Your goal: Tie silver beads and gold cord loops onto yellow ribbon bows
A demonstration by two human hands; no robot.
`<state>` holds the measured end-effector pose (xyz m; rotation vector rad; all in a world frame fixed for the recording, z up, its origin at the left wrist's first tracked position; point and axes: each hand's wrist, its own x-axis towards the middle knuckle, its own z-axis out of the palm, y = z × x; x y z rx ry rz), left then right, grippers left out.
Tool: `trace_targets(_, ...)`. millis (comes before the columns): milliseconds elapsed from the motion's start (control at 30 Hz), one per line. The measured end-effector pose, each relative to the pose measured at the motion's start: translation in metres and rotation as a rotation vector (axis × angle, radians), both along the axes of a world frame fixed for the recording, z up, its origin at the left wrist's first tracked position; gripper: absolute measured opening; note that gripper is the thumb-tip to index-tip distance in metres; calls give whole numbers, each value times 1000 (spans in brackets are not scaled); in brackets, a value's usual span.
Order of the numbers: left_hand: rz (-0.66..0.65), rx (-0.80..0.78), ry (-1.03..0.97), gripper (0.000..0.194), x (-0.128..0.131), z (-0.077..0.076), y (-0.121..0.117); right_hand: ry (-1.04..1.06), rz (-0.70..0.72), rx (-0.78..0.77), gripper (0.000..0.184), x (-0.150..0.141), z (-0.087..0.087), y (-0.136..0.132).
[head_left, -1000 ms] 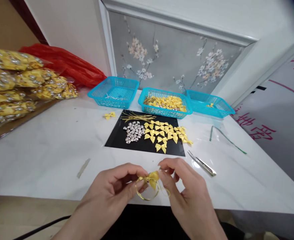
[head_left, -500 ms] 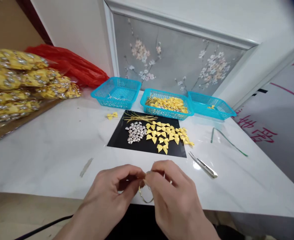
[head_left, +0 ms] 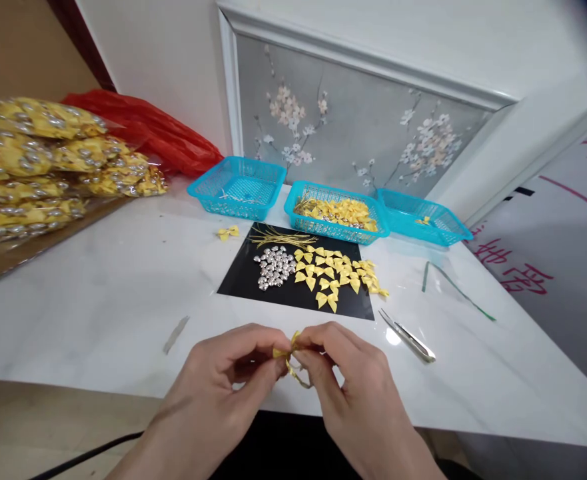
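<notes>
Bow (head_left: 279,353) in fingertip grip of left hand (head_left: 226,373), right hand (head_left: 357,377); table edge (head_left: 73,387) near, tweezers (head_left: 415,344) apart

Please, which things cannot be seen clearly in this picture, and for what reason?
Head view: whether the yellow ribbon piece and gold loop are joined; left hand and right hand hide this.
Head view: yellow bundles, cut off by the left edge.
Head view: white strips, too small to identify.
Head view: bottom of the middle basket, under yellow bows.

Red handwritten Chinese characters (head_left: 526,279) are slanting across the pale board (head_left: 573,257) at the right; one is seemingly reading 她, while the others are appearing too unclear or cut off to read.
</notes>
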<state>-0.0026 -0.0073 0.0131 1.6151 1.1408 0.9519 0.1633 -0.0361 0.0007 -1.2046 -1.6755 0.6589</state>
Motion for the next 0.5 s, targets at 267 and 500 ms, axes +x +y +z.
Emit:
trace_targets(267, -27, 64, 106, 19, -6, 0, 3, -135, 57, -103, 19, -2, 4, 1)
trace_targets(500, -83, 141, 192, 25, -9, -1, 3, -186, 97, -89, 19, -1, 9, 8)
